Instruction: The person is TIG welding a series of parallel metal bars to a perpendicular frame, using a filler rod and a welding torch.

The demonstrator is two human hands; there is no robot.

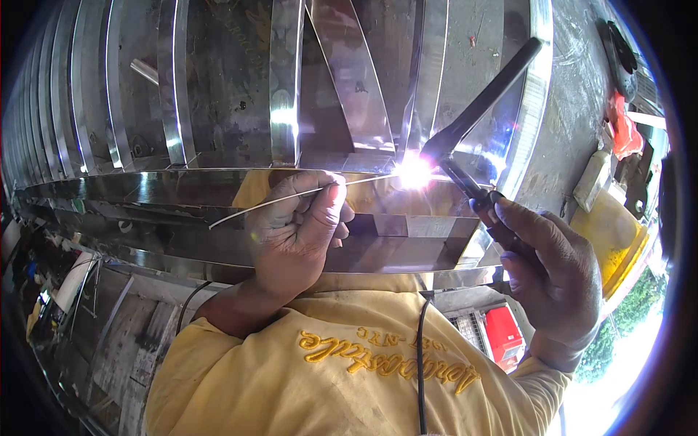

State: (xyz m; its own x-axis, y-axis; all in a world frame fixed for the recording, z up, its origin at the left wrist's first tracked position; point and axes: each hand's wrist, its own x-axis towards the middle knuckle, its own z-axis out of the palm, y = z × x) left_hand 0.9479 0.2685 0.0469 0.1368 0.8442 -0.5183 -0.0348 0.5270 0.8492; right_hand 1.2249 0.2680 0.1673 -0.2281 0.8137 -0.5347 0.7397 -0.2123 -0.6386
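My right hand (556,280) is closed around the handle of a black welding torch (483,98), which has a long back cap angled up and away. A glaring white arc (413,173) burns at its head and hides the tip and the joint there. Between the thumb and fingers of my left hand (298,232), a thin filler rod (273,204) is pinched, its right end reaching the glare. The arc sits on the edge of a long shiny steel rail (174,190), where an upright flat steel bar (416,80) meets it. Several similar bars (173,80) run away from the rail.
A short metal tube (144,71) lies among the bars at the far left. To the right are a yellow container (611,243), a pale bottle (592,178) and a red piece (625,134). A red box (503,336) and a black cable (422,363) are near my body.
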